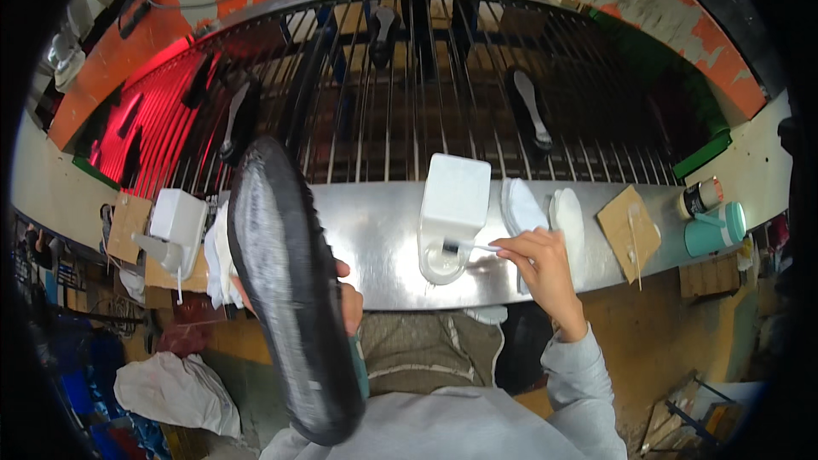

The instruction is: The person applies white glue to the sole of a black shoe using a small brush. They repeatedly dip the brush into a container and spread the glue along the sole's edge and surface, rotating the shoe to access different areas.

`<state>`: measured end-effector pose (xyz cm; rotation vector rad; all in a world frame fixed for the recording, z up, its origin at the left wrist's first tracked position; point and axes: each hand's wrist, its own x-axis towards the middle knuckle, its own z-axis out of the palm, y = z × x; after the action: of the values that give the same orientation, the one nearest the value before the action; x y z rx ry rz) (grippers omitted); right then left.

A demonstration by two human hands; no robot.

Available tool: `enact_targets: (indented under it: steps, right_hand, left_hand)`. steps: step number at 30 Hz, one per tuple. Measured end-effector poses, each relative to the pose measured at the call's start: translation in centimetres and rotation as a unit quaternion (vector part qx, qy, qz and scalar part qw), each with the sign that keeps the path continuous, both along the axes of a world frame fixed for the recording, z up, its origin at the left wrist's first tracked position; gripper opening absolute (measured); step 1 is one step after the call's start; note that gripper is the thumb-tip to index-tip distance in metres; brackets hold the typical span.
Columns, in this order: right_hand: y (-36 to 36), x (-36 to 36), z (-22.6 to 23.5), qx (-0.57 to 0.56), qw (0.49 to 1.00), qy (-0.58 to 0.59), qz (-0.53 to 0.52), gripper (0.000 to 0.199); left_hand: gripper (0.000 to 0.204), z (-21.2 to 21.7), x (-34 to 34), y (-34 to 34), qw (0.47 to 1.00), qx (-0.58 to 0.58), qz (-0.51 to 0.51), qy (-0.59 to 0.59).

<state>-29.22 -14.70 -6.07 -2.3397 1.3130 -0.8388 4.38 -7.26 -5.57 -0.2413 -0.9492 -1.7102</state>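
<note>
A black shoe upper (285,290) stands tilted close before me, bottom toward the camera, with a whitish, streaky band down its middle. My left hand (351,307) is closed round it from behind, its fingers partly hidden. Between the fingers of my right hand (550,277) is a small brush (482,247) with a pale handle and dark bristles. Its head is over the small round cup at the near end of a white dispenser (457,192); whether it touches the cup cannot be told. Right of the dispenser, pale insole-shaped pieces (567,211) lie near my right hand.
Behind the steel ledge (375,221) runs a rack of metal rods carrying dark soles (530,106), glowing red at the left. Another white dispenser (179,218) stands left. At right are brown cardboard (629,226), a dark jar (702,197) and a teal cup (714,232).
</note>
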Motion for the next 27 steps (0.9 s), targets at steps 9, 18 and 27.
enact_targets:
  steps: [9,18,27]
  right_hand:
    - [2.3,2.4,-2.9,-0.145,0.986,0.06,-0.058,0.017]
    - [2.5,2.5,-4.7,-0.18,0.974,0.082,-0.107,0.022]
    - [4.3,1.8,-5.6,-0.017,0.982,-0.045,-0.183,0.014]
  left_hand:
    - [0.066,-3.9,0.9,1.2,0.994,0.036,0.042,0.093]
    - [0.099,-1.6,4.8,4.0,0.862,0.164,0.48,-0.007]
    - [0.085,-1.2,1.4,4.1,0.917,0.088,0.388,0.016]
